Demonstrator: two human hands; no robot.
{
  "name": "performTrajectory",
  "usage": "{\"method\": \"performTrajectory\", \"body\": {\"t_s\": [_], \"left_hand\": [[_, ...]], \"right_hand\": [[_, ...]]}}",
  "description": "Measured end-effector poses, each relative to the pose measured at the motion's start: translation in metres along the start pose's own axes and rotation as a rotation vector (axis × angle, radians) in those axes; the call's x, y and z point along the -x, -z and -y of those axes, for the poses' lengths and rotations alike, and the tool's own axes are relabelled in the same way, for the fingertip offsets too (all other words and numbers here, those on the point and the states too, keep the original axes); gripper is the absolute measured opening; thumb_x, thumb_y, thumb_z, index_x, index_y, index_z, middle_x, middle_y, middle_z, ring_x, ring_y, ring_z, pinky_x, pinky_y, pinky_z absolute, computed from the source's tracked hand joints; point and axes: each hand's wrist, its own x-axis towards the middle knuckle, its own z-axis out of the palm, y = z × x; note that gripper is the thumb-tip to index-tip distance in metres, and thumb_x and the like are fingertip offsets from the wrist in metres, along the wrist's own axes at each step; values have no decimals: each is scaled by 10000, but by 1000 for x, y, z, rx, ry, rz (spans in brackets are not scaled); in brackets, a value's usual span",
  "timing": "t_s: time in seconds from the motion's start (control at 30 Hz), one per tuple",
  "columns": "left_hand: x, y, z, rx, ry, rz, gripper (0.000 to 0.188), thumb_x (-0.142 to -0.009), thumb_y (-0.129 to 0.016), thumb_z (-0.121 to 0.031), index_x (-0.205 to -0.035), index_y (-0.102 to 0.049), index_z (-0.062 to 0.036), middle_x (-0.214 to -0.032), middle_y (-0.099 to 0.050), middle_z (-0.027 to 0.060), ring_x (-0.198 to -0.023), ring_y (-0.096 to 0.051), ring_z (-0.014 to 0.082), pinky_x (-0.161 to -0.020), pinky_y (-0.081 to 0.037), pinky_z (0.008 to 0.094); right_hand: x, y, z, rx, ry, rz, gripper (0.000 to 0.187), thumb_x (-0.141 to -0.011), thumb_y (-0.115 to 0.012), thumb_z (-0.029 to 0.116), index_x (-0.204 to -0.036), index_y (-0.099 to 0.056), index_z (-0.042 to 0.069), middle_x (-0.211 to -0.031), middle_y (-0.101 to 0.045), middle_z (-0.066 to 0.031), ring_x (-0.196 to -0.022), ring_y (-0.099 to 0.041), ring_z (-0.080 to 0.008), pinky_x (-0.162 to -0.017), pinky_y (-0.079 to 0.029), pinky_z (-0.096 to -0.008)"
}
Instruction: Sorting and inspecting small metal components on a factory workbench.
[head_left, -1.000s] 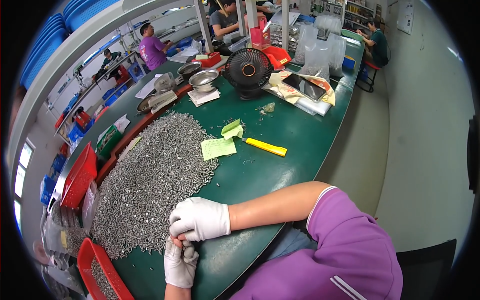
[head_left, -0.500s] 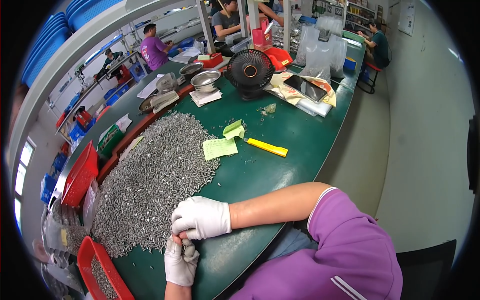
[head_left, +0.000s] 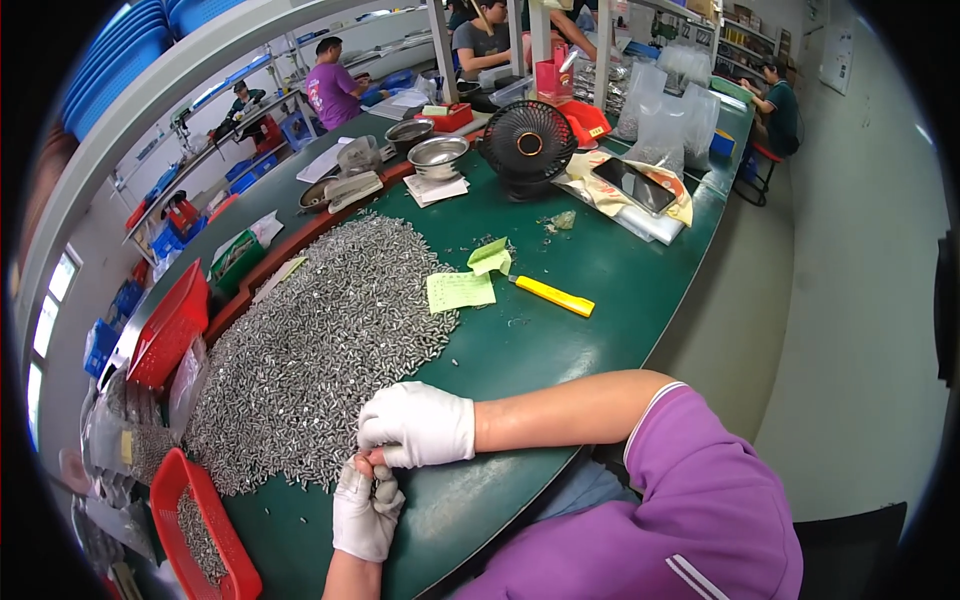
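Note:
A wide heap of small metal pins point(head_left: 320, 340) covers the left part of the green table. At the heap's near edge my two hands meet, both in white gloves with bare fingertips showing. My left hand point(head_left: 366, 512) is closed, its thumb and fingertips pinched upward against the other hand. From the right, my right hand point(head_left: 420, 425) reaches over with its fingers curled down to the same spot. Whatever the fingertips hold is hidden or too small to make out. Near the left hand, a red basket point(head_left: 240, 560) contains more such pins.
A yellow cutter point(head_left: 553, 296) lies beside green paper slips point(head_left: 461, 291). Farther back stand a black fan point(head_left: 528, 143), metal bowls point(head_left: 438, 154) and a phone point(head_left: 634, 186) on a cloth. A red basket point(head_left: 172, 325) leans at the left. Several people sit beyond.
The whole view has shifted slightly, so the table and its things appear farther right. Both hands remain pinched together at the heap's edge.

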Motion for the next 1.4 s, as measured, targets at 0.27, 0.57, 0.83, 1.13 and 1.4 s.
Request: {"method": "performTrajectory", "body": {"t_s": [0.27, 0.57, 0.83, 1.13, 1.4], "left_hand": [[4, 2, 2, 61, 6, 25, 191, -923, -609, -305, -1000, -576, -133, -804, -575, -27, -554, -399, 64, -503, -316, 201], [-2, 4, 2, 132, -27, 125, 136, -942, -594, -231, -1017, -568, -120, -836, -571, -8, -590, -415, 73, -528, -343, 203], [3, 6, 2, 160, -22, 164, 93, -898, -659, -191, -951, -585, -172, -830, -560, -30, -596, -410, 54, -533, -324, 188], [1, 0, 3, 145, -38, 151, 130, -894, -656, -122, -944, -544, -164, -825, -537, -13, -618, -410, 64, -557, -333, 199], [-2, 8, 0, 212, -5, 156, 200, -936, -576, -319, -997, -555, -130, -886, -559, -3, -642, -413, 95, -585, -348, 225]], "right_hand": [[-1, 2, 3, -15, 63, -19, 172, -808, -663, 266, -885, -640, 113, -880, -627, -65, -829, -618, -293, -715, -506, -401], [-5, 14, -14, 70, 8, -53, 128, -777, -683, 170, -874, -653, 93, -872, -641, -73, -819, -614, -298, -727, -503, -401], [-7, 7, -9, 40, -28, -15, 126, -758, -695, 151, -864, -664, 90, -860, -646, -73, -821, -622, -291, -719, -506, -396], [-4, 9, -11, 44, -42, -2, 118, -757, -699, 136, -865, -667, 100, -849, -643, -67, -824, -620, -284, -726, -505, -383], [-7, 7, -12, 68, -30, 26, 101, -769, -695, 159, -862, -675, 124, -858, -652, -54, -809, -624, -270, -717, -511, -383]]}}
